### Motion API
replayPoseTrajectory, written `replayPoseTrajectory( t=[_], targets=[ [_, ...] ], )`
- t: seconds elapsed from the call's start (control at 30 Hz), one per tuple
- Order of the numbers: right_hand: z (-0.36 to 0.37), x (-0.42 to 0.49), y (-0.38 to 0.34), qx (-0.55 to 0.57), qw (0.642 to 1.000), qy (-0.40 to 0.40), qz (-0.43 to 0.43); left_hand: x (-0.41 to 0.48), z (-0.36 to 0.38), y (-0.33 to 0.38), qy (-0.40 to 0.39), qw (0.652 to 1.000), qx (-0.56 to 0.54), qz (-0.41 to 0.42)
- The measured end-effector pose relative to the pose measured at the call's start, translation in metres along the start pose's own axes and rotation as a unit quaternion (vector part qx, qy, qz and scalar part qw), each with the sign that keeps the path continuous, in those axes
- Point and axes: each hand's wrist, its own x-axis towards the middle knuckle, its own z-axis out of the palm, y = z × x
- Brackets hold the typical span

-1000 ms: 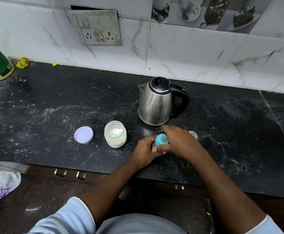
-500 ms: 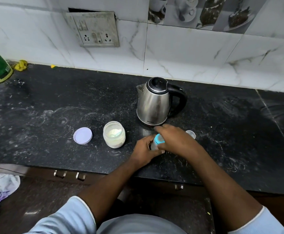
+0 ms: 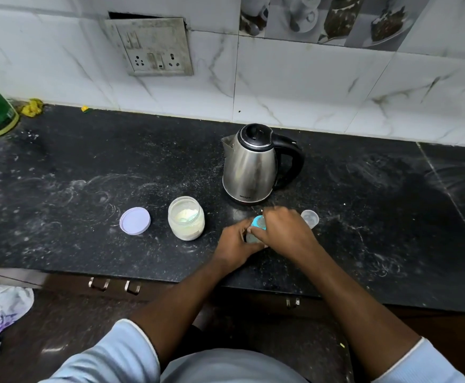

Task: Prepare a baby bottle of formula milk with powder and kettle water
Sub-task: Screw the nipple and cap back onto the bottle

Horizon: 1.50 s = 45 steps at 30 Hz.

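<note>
Gripping the baby bottle [image 3: 253, 236] on the counter [image 3: 87, 172] before the kettle [image 3: 249, 167], the left hand [image 3: 235, 243] steadies it; the teal collar [image 3: 259, 222] is clasped by the right hand [image 3: 286, 230]. Collar should be turned squarely, bottle kept upright.

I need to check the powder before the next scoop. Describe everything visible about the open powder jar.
The powder jar is a small, squat, translucent container, seemingly plastic, standing upright on the black countertop. It is open: its lilac lid lies flat to its left, apart from it. Pale, off-white powder shows inside and clings to the walls. It stands left of the hands and in front of the kettle, and neither touches it.
</note>
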Motion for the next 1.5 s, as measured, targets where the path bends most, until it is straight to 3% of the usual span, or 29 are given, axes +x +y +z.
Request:
replayPoseTrajectory(
  t=[0.1,0.23,0.3,0.43,0.53,0.73,0.8,0.87,0.97,1.2,1.5],
  targets=[
    [0.008,-0.004,0.002,0.009,1.0,0.009,0.02,0.001,-0.001,0.0,-0.007,1.0,0.014,0.006],
    [-0.003,-0.003,0.031,0.227,0.968,-0.085,-0.065,0.003,-0.005,0.002,-0.024,0.999,0.019,0.011],
    [-0.003,0.004,0.039,0.217,0.967,-0.088,-0.104,0.004,-0.004,0.002,-0.023,0.999,0.022,0.003],
    [0.002,0.013,0.036,0.179,0.976,-0.064,-0.106,0.004,-0.002,0.001,-0.022,1.0,0.017,-0.005],
    [0.005,0.006,0.031,0.175,0.982,-0.042,-0.06,0.002,-0.001,0.002,-0.008,1.0,0.015,-0.004],
    [0.034,-0.016,0.006,0.177,0.98,0.088,0.033,-0.002,0.0,0.004,0.008,1.0,0.023,0.014],
    [0.03,-0.013,0.014,0.213,0.975,0.052,0.021,0.0,-0.002,0.006,-0.003,1.0,0.023,0.015],
    [0.016,-0.004,0.029,0.238,0.97,-0.037,-0.025,0.0,-0.003,0.007,-0.008,1.0,0.025,0.015],
    [-0.005,0.009,0.038,0.165,0.976,-0.114,-0.081,0.002,-0.003,0.007,-0.014,0.999,0.037,0.011],
    [-0.008,0.017,0.025,0.066,0.988,-0.107,-0.087,-0.001,-0.002,0.007,-0.008,0.999,0.047,0.003],
    [-0.004,0.009,0.019,0.054,0.994,-0.065,-0.063,-0.004,-0.002,0.013,-0.006,1.0,0.025,-0.002]
  ],
)
